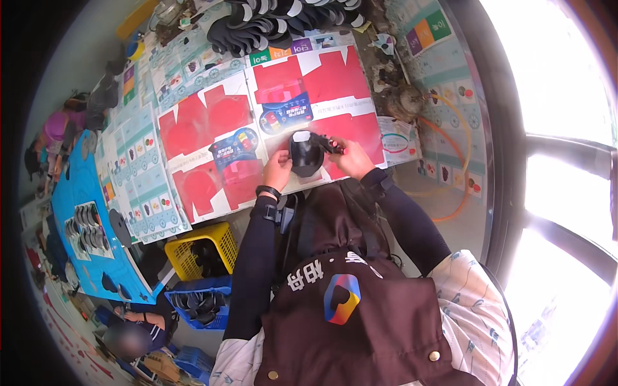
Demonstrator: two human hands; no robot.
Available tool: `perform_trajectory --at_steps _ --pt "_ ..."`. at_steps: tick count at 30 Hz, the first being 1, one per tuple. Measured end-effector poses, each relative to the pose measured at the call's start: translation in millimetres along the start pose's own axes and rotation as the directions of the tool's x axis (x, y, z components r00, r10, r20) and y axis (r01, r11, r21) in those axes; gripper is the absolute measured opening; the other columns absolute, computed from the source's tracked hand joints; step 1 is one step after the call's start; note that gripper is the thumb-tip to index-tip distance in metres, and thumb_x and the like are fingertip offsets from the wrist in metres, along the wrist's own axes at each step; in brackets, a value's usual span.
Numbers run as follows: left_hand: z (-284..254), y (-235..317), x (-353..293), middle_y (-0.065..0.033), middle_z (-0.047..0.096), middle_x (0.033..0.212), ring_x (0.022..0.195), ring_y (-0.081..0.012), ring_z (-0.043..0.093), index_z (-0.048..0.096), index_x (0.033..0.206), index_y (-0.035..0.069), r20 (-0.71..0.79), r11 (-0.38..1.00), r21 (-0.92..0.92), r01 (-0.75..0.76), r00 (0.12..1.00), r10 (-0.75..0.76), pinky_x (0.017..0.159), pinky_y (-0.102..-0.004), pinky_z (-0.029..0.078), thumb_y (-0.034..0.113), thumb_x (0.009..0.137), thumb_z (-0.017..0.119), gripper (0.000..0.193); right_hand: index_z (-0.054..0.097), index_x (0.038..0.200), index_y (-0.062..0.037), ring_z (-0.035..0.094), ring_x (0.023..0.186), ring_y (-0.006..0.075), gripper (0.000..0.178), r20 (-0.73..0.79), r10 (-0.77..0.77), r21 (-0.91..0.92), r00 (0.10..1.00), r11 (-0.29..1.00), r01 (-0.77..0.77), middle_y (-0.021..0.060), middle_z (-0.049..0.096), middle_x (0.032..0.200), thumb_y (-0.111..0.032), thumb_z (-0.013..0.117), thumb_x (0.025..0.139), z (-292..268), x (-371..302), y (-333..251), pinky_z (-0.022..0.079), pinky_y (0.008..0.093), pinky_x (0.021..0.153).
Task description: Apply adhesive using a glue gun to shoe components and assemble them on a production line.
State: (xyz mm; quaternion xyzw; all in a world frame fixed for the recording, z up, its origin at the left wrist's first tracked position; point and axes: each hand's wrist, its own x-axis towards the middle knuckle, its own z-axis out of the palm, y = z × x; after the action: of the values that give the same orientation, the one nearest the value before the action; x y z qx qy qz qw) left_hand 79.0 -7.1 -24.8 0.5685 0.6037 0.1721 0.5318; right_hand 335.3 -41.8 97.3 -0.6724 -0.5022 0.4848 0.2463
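Note:
Over the near edge of the red-and-white printed sheet (277,83), a glossy black curved piece (307,156), like a shoe part, has a whitish patch at its top end. My left hand (278,170) is closed on its left edge, fingertips pinching the rim. At the piece's right side, my right hand (351,159) has its fingers closed round a small dark object (332,145) that I cannot make out. The fingers sit close against the black piece.
Stacked black curved pieces (257,29) with pale tips lie at the table's far side. An orange hose (465,174) loops at right. Below the table edge, left, stand a yellow basket (199,241) and a blue basket (206,296). Other people are at a blue table (77,186).

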Motion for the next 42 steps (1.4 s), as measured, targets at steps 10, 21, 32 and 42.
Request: perform_trajectory --at_steps 10,21,32,42 --pt "8.5 -2.8 1.9 -0.0097 0.073 0.105 0.093 -0.0233 0.071 0.064 0.118 0.006 -0.009 1.000 -0.011 -0.004 1.000 0.004 0.083 -0.0357 0.055 0.015 0.090 0.069 0.030 0.064 0.103 -0.0025 0.064 0.086 0.0448 0.028 0.024 0.094 0.102 0.995 0.990 -0.096 0.0223 0.068 0.086 -0.019 0.067 0.081 2.0 2.4 7.1 0.050 0.0456 0.075" --pt "10.8 5.2 0.4 -0.0088 0.073 0.100 0.091 -0.0220 0.071 0.063 0.116 0.007 0.028 0.998 -0.053 0.039 0.999 -0.038 0.081 -0.0350 0.055 0.014 0.089 0.069 0.028 0.064 0.106 -0.0023 0.064 0.082 0.0440 0.030 0.014 0.134 0.101 0.991 0.986 -0.135 0.0220 0.065 0.081 -0.017 0.063 0.079 -6.2 -6.4 15.8 0.050 0.0438 0.074" --pt "9.4 -0.9 0.2 -0.0067 0.070 0.101 0.087 -0.0172 0.068 0.062 0.118 0.005 0.032 0.994 -0.104 0.012 0.999 -0.009 0.078 -0.0308 0.054 0.009 0.091 0.067 0.028 0.062 0.101 -0.0013 0.061 0.076 0.0411 0.027 -0.073 0.127 0.107 0.989 0.987 -0.119 0.0203 0.061 0.077 -0.015 0.063 0.078 -7.3 -10.7 18.7 0.048 0.0428 0.072" --pt "11.9 15.7 -5.7 -0.0076 0.071 0.097 0.087 -0.0191 0.070 0.064 0.115 0.006 0.027 0.993 -0.115 -0.009 1.000 0.012 0.077 -0.0326 0.055 0.011 0.088 0.070 0.028 0.065 0.104 0.0002 0.061 0.080 0.0453 0.031 -0.108 0.103 0.147 0.989 0.985 -0.087 0.0247 0.063 0.081 -0.016 0.063 0.078 -14.7 -14.9 20.1 0.048 0.0438 0.073"
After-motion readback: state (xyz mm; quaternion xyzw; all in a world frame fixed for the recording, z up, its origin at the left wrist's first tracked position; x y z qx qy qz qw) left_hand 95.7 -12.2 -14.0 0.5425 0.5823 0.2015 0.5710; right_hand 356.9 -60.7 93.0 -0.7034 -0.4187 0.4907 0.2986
